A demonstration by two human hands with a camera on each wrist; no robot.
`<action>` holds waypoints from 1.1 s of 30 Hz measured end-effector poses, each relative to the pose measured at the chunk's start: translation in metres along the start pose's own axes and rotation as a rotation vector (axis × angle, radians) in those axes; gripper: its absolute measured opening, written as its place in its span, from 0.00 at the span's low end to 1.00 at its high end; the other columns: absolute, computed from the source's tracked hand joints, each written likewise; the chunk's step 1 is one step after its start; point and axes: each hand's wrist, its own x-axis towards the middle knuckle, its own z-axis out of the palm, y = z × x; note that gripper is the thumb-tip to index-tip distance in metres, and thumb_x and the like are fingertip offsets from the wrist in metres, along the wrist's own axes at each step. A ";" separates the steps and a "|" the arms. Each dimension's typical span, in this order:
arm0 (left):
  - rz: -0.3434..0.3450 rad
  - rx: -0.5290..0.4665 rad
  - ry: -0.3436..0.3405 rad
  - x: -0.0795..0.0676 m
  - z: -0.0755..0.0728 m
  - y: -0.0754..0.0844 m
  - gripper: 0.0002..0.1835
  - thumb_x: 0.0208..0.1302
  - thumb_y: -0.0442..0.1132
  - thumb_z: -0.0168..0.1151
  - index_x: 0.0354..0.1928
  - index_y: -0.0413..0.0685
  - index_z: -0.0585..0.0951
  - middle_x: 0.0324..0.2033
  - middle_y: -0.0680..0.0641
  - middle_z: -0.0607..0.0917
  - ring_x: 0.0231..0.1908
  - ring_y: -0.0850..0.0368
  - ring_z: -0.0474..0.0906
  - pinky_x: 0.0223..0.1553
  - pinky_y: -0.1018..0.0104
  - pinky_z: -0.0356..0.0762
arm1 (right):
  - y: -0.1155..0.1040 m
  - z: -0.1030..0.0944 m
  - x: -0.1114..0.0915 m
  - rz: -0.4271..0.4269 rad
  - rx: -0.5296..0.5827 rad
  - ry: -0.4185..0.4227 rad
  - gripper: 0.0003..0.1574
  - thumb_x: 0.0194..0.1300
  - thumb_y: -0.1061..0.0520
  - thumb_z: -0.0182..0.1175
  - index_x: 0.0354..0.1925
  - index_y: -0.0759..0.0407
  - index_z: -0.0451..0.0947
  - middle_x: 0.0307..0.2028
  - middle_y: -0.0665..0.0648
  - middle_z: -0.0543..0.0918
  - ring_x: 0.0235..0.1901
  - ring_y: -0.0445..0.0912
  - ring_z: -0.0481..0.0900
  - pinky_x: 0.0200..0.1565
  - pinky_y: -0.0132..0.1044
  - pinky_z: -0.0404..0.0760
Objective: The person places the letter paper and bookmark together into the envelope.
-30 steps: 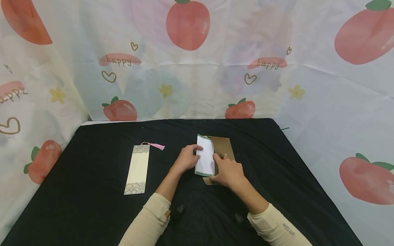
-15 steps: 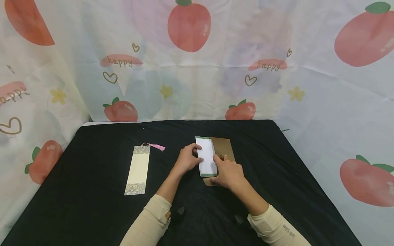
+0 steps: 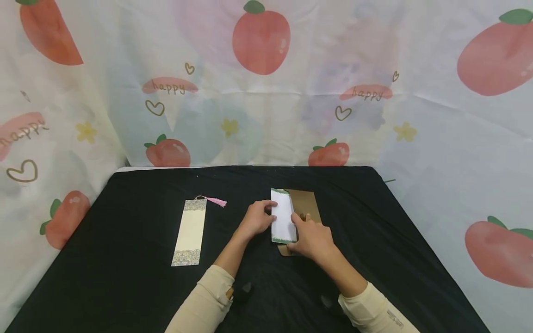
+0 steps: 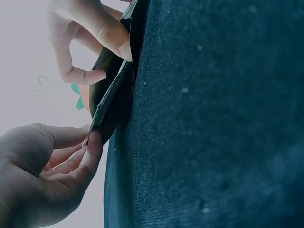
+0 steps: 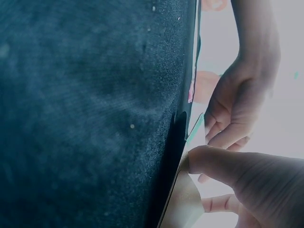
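A white card (image 3: 283, 222) with green patterned ends lies over the left part of a brown paper envelope (image 3: 307, 203), its right edge at the envelope's opening. My left hand (image 3: 256, 219) pinches the card's left edge between thumb and fingers, also seen in the left wrist view, where the card (image 4: 105, 99) stands tilted between the envelope's sides. My right hand (image 3: 312, 237) grips the envelope near its lower end. In the right wrist view the right thumb (image 5: 209, 160) presses the envelope's edge (image 5: 180, 204). How far the card reaches inside is hidden.
A cream bookmark (image 3: 191, 231) with lace-patterned ends and a pink tassel (image 3: 216, 201) lies to the left on the black cloth (image 3: 137, 222). A fruit-printed curtain (image 3: 266, 125) hangs behind the table.
The card has swung from a slight tilt to nearly straight, and its lower end has moved right towards the envelope. The right hand keeps its hold. The head view has shifted slightly.
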 end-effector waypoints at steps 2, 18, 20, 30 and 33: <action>0.009 0.004 -0.007 0.001 0.000 -0.001 0.20 0.65 0.27 0.69 0.59 0.41 0.84 0.50 0.39 0.85 0.30 0.57 0.76 0.38 0.62 0.77 | 0.000 0.000 0.000 -0.001 0.002 0.001 0.49 0.51 0.41 0.81 0.65 0.55 0.72 0.60 0.73 0.77 0.38 0.64 0.84 0.35 0.59 0.81; 0.026 -0.046 0.007 0.001 0.000 0.001 0.20 0.62 0.25 0.71 0.56 0.38 0.83 0.44 0.41 0.85 0.27 0.58 0.82 0.30 0.66 0.78 | 0.001 0.002 0.001 0.004 0.002 0.002 0.47 0.50 0.41 0.81 0.64 0.54 0.73 0.60 0.74 0.78 0.37 0.64 0.84 0.35 0.59 0.82; 0.024 -0.040 0.004 0.001 0.000 0.002 0.20 0.62 0.25 0.72 0.56 0.38 0.83 0.44 0.41 0.85 0.28 0.58 0.82 0.32 0.65 0.78 | 0.001 0.003 0.000 0.001 0.003 0.007 0.47 0.50 0.41 0.81 0.63 0.54 0.74 0.60 0.74 0.78 0.37 0.64 0.84 0.35 0.58 0.82; 0.013 -0.046 -0.006 0.000 0.000 0.002 0.20 0.61 0.27 0.73 0.56 0.40 0.84 0.45 0.41 0.86 0.33 0.56 0.83 0.38 0.60 0.82 | -0.001 0.001 -0.001 -0.009 -0.004 0.017 0.45 0.50 0.42 0.81 0.61 0.53 0.74 0.58 0.73 0.79 0.33 0.61 0.83 0.33 0.57 0.81; 0.014 -0.055 -0.008 0.001 0.001 0.000 0.20 0.61 0.27 0.74 0.56 0.40 0.85 0.45 0.41 0.86 0.33 0.56 0.83 0.37 0.60 0.82 | -0.002 0.000 -0.002 -0.005 -0.004 0.015 0.44 0.50 0.42 0.81 0.60 0.53 0.74 0.58 0.73 0.79 0.32 0.61 0.83 0.32 0.57 0.81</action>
